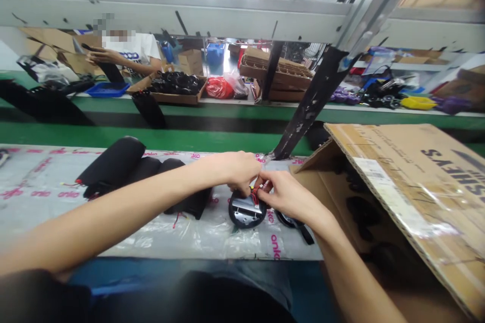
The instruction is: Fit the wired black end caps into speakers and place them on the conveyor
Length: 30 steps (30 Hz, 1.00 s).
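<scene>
1. Left hand (pixel 237 174) and right hand (pixel 288 198) together, fingers clamped on red wires (pixel 256 194) atop a round black disc (pixel 247 211).
2. Disc flat on plastic sheeting (pixel 159 234), between black rolls (pixel 111 166) and an open cardboard box (pixel 379 202).

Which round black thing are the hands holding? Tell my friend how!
Find the big cardboard box. Left of it, between the left hand and right hand, lies a round black disc. Unlike the disc beside it, it shows a silver plate and red wires.
</scene>
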Motion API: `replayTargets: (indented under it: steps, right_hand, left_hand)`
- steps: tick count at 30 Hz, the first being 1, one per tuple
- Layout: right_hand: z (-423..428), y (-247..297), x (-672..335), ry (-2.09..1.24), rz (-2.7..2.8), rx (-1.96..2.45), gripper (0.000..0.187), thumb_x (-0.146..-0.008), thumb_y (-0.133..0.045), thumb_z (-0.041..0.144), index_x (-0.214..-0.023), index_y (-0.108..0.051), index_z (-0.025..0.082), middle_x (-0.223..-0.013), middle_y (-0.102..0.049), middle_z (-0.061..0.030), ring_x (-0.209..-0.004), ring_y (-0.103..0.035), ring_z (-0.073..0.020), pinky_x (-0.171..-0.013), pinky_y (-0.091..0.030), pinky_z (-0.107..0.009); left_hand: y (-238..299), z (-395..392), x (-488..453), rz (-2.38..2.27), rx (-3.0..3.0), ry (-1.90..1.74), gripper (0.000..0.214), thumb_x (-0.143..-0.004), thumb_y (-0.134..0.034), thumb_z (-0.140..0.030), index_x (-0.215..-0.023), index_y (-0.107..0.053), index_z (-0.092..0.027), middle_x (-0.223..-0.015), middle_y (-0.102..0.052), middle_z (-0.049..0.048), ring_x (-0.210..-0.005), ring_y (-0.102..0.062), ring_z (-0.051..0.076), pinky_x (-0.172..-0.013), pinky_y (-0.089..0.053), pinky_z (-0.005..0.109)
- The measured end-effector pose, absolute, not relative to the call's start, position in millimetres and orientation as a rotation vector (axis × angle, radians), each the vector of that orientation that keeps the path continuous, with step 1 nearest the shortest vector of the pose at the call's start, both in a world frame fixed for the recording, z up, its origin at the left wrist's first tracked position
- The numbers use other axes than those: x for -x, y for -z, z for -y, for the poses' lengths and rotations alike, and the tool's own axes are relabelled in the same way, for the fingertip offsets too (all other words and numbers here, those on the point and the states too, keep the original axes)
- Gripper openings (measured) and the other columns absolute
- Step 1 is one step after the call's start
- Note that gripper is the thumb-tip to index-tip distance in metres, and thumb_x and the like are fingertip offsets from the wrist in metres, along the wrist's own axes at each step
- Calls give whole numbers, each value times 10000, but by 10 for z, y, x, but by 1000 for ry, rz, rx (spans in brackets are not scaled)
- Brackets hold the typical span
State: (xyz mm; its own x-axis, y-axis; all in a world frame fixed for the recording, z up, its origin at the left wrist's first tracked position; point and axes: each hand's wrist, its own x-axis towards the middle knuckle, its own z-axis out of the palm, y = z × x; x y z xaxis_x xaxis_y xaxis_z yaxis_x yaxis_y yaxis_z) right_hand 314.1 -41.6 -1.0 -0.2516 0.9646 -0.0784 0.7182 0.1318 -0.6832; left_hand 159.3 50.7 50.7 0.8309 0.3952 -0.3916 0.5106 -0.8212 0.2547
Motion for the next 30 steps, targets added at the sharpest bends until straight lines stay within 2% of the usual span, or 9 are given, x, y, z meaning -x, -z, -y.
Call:
replayTargets:
  steps: [4, 9, 14, 16, 18, 20, 22, 27, 30]
  right_hand:
    - [425, 18, -3120, -842, 2077, 1634, 222, -900, -609, 111, -894, -821, 176, -806, -808, -38, -718, -685, -194, -694, -430, -283]
    - [404, 44, -3047, -740, 2117, 1678, 218, -883, -610, 36, -840, -792, 148, -899, -800, -103, -840, -695, -232, -764, -417, -309]
    - [538, 0, -3059, -753, 2055, 1739, 228, -946, -609, 112, -990, -824, 175, -1002, -812, -100, -924, -725, -242, -833, -457, -314]
    - [607, -3, -3099, -809, 2024, 1770, 252, -990, -578, 185, -1043, -825, 186, -979, -815, -86, -857, -738, -226, -775, -481, -297]
    - [641, 15, -3138, -922, 1999, 1803, 289, -1010, -528, 234, -978, -812, 185, -790, -778, -45, -656, -723, -196, -622, -475, -269]
    - [631, 47, -3155, -1058, 1964, 1827, 282, -982, -515, 233, -879, -774, 184, -605, -691, 6, -467, -663, -167, -480, -433, -243]
    - [590, 79, -3144, -1153, 1920, 1837, 221, -929, -532, 203, -839, -734, 186, -546, -656, 32, -393, -634, -152, -412, -415, -225]
    - [566, 80, -3088, -1209, 1847, 1843, 209, -914, -545, 209, -781, -705, 194, -522, -657, 30, -401, -654, -158, -415, -453, -223]
    - [687, 63, -3205, -1217, 1787, 1824, 294, -995, -546, 314, -1092, -794, 191, -602, -708, 25, -463, -692, -166, -483, -512, -246]
  left_hand:
    - [-533, -536, -1688, -701, -2646, 596, 189, -711, -865, -195, -571, -741, -171, -504, -677, 47, -529, -676, 224, -588, -505, 305]
    - [-644, -408, -1505, -776, -2695, 576, 128, -828, -722, -126, -767, -835, -131, -730, -806, 138, -678, -761, 265, -602, -505, 305]
    - [-665, -376, -1492, -823, -2652, 632, 139, -844, -718, -150, -803, -845, -109, -727, -810, 139, -653, -761, 253, -596, -516, 297]
    - [-653, -404, -1559, -814, -2625, 667, 87, -806, -759, -142, -784, -833, -102, -726, -812, 140, -643, -756, 251, -583, -512, 295]
    - [-647, -436, -1634, -797, -2580, 722, 80, -776, -787, -129, -699, -798, -112, -668, -792, 121, -598, -737, 230, -558, -499, 281]
    - [-647, -455, -1694, -788, -2538, 768, 172, -758, -800, -115, -598, -740, -130, -585, -750, 91, -539, -705, 204, -529, -479, 263]
    - [-647, -453, -1723, -791, -2533, 766, 222, -747, -805, -100, -554, -704, -140, -546, -722, 76, -511, -685, 194, -513, -462, 260]
    - [-632, -359, -1551, -860, -2646, 565, 92, -795, -777, -95, -712, -789, -132, -692, -773, 114, -636, -734, 250, -557, -443, 296]
    - [-592, -248, -1229, -942, -2697, 373, 200, -962, -637, -130, -873, -812, -169, -822, -806, 104, -743, -757, 258, -628, -450, 305]
